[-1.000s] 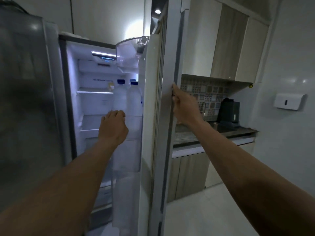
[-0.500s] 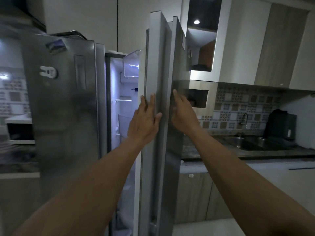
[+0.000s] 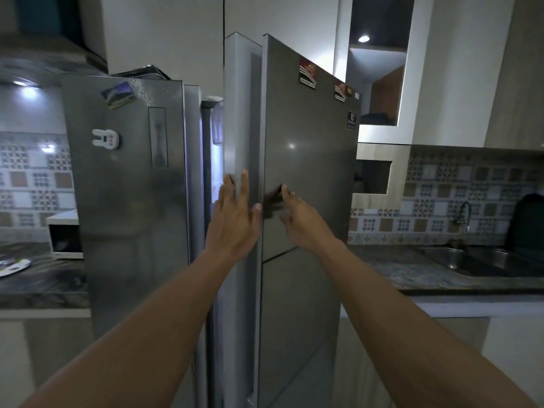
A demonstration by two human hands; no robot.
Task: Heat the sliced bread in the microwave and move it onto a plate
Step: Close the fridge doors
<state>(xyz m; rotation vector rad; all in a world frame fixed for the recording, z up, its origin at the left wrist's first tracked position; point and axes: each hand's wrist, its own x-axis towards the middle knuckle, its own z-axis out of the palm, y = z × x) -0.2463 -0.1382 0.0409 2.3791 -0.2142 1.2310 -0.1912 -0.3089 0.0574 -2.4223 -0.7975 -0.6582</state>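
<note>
A steel two-door fridge fills the middle of the view. Its right door (image 3: pixel 309 160) stands slightly ajar, with a lit gap (image 3: pixel 216 160) beside the shut left door (image 3: pixel 126 184). My left hand (image 3: pixel 235 213) lies flat, fingers spread, on the edge of the right door. My right hand (image 3: pixel 300 219) touches the door's front face with its fingertips and holds nothing. A white microwave (image 3: pixel 63 235) peeks out behind the fridge on the left counter. A plate (image 3: pixel 13 267) lies on that counter. No bread is visible.
A dark stone counter (image 3: pixel 412 275) runs to the right with a steel sink (image 3: pixel 482 260), a tap (image 3: pixel 465 214) and a black appliance (image 3: pixel 527 222). Patterned tiles line the wall. Cabinets hang above. Magnets (image 3: pixel 106 139) stick to the left fridge door.
The right fridge door has swung from wide open to nearly shut. My left hand came out of the fridge interior onto the door's edge. My right hand moved from gripping the edge to the front face.
</note>
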